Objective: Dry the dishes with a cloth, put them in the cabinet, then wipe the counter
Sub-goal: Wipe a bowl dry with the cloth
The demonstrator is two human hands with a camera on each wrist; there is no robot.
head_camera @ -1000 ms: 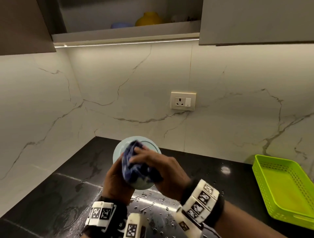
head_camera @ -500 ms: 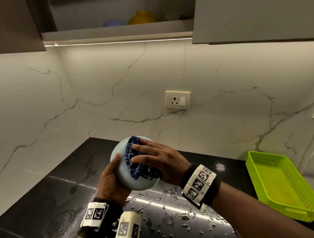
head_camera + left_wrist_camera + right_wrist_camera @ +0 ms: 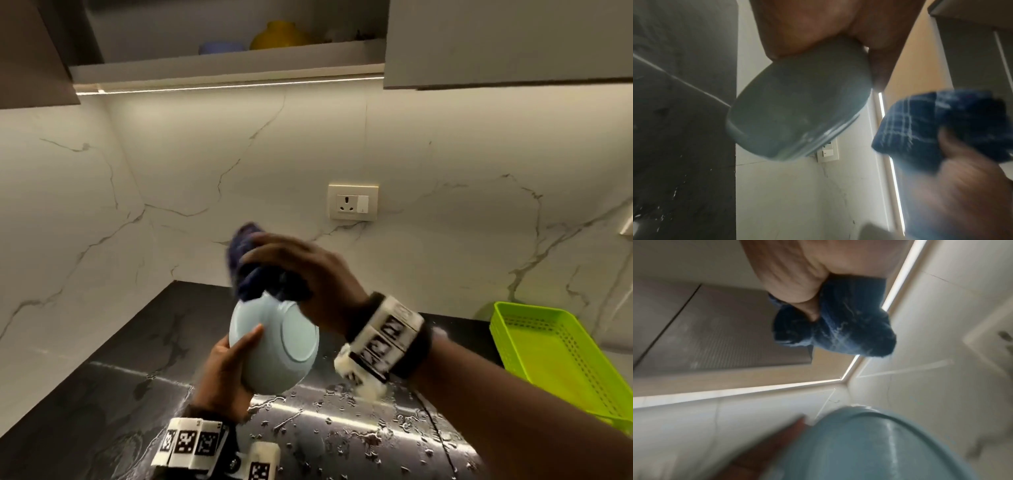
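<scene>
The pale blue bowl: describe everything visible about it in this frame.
The pale blue bowl is round, smooth and glossy, apparently ceramic, with a raised circular foot ring. It is held in the air above the wet black counter, tilted so its underside faces the head camera. The left hand grips it from below, thumb on its wall. The bunched dark blue checked cloth, gripped by the right hand, sits at its upper edge.

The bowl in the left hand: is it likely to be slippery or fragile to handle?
The bowl looks smooth and glazed, and the counter below is wet, so it is probably slippery. The left hand holds it tilted by the side, so a slip seems possible. It looks like ceramic, so a fall onto the hard counter might chip it. The right hand holds only the cloth.
</scene>
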